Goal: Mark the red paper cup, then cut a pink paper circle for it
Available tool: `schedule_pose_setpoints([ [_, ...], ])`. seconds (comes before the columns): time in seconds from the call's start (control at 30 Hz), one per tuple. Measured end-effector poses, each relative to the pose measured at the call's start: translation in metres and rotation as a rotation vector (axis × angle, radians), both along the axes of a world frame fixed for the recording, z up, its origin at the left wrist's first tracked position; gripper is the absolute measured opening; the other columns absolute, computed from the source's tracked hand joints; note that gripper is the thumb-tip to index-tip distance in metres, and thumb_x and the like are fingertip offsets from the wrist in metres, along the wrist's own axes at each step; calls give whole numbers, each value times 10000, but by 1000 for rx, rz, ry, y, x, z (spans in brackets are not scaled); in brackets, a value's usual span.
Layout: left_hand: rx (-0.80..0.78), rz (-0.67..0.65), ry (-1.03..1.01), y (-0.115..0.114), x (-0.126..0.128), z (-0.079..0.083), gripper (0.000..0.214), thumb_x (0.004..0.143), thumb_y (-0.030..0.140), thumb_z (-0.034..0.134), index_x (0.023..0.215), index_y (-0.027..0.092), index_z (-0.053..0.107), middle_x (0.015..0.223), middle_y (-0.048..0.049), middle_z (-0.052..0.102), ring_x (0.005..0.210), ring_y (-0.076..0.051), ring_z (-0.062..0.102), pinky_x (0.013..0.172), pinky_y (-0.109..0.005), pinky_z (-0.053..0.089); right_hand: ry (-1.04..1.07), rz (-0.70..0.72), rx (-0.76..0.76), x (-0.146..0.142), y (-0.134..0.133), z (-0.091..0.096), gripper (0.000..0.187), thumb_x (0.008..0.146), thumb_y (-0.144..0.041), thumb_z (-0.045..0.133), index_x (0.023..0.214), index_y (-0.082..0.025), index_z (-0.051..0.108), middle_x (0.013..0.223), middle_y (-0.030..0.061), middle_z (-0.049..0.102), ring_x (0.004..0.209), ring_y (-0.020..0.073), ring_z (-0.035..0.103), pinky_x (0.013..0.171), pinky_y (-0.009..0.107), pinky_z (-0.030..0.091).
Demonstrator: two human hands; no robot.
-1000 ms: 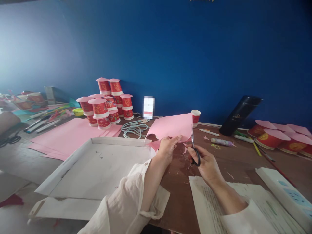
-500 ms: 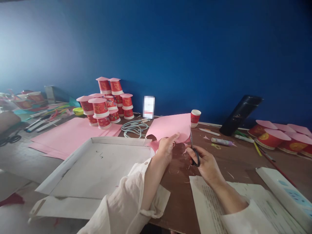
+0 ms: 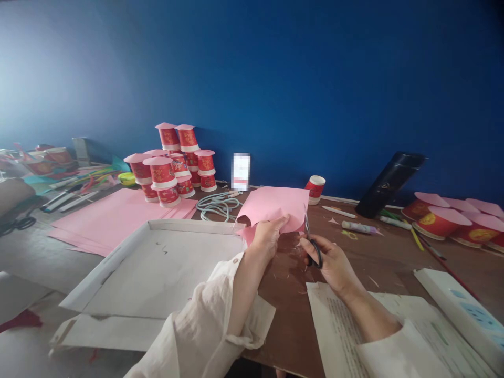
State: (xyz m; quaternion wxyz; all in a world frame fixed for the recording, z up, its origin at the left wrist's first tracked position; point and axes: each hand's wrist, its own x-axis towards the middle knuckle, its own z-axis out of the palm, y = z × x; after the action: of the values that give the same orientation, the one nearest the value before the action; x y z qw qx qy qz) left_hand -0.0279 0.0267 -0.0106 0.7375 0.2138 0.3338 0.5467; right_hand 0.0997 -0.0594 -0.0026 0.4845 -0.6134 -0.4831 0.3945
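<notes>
The left hand [image 3: 268, 239] pinches the pink paper [image 3: 271, 202]. The right hand [image 3: 334, 268] grips black-handled scissors [image 3: 318, 253] at the paper's right edge. A cup [image 3: 315, 190] stands behind

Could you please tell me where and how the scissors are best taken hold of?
I would take the scissors by the black handles, coming from the near right, as the right grip does. The handles curve into a loop at the near end, while the narrow blades point away, at the right edge of the pink sheet, so that end seems better avoided.
</notes>
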Motion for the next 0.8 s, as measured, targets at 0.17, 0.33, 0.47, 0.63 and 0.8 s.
schedule_pose_setpoints([
  [0.17,30,-65,96,-1,-1,0,237,684,253,856,798,94,723,641,-70,688,764,-219,708,772,-326,552,5,4,-2,4,1,-3,554,677,-711,748,852,-189,680,641,-5,620,594,131,554,567,247,467],
  [0.33,59,-80,42,-3,-1,0,234,685,233,847,843,104,732,703,-81,714,800,-219,710,791,-322,547,1,-13,8,6,2,-7,534,687,-696,754,844,-192,672,655,-2,634,615,134,563,584,245,462],
  [0.47,47,-63,35,-3,0,1,189,703,195,828,842,110,732,705,-75,709,771,-197,699,793,-312,541,-1,-10,16,6,2,-6,516,702,-685,750,834,-192,672,638,-5,625,616,135,560,591,246,458],
  [0.63,55,-77,17,-5,0,3,168,696,187,831,805,110,730,728,-61,711,696,-148,659,733,-268,522,3,-11,20,5,1,-5,508,701,-683,751,811,-194,666,647,-2,630,612,133,553,587,246,456],
  [0.8,15,-77,58,-7,0,5,184,656,204,861,686,115,702,659,-44,678,623,-127,608,675,-262,493,12,-22,38,6,0,-5,492,713,-672,749,798,-195,666,645,1,625,611,137,552,590,255,452],
])
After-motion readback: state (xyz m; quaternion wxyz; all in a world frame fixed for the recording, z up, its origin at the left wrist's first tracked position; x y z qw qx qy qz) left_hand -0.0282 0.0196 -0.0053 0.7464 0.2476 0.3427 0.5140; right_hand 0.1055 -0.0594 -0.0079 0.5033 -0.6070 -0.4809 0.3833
